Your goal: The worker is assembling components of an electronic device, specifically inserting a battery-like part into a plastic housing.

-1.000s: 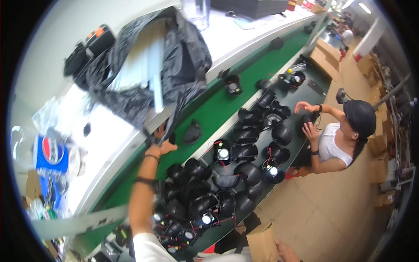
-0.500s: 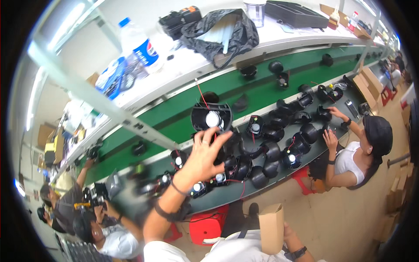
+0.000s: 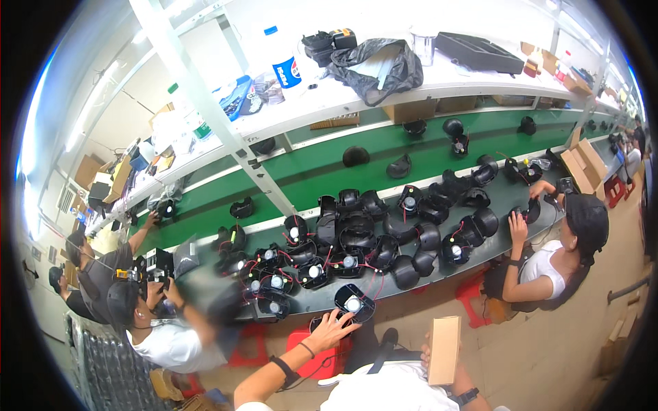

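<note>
My left hand [image 3: 332, 331] grips the lower edge of a black plastic housing [image 3: 367, 294]. A round white-silver part sits inside it, and a red wire shows at its rim. The housing is at the near edge of the workbench, close to my body. My right hand [image 3: 425, 357] is wrapped round a plain brown cardboard box [image 3: 445, 346], held upright at my right side; the box hides most of that hand. In front of me the bench bears many similar black housings [image 3: 356, 236], several with round silver parts and red wires.
A green conveyor belt [image 3: 308, 176] runs behind the bench, with scattered black shells. Above it, a white shelf [image 3: 315, 109] holds a bottle [image 3: 284, 67] and a black bag [image 3: 377, 68]. A metal post [image 3: 199, 103] slants down at left. Co-workers sit on both sides. A red stool [image 3: 301, 342] is below.
My left hand has come down and back toward my body from over the bench, with the black housing in it. The box stays in my right hand. My view has shifted.
</note>
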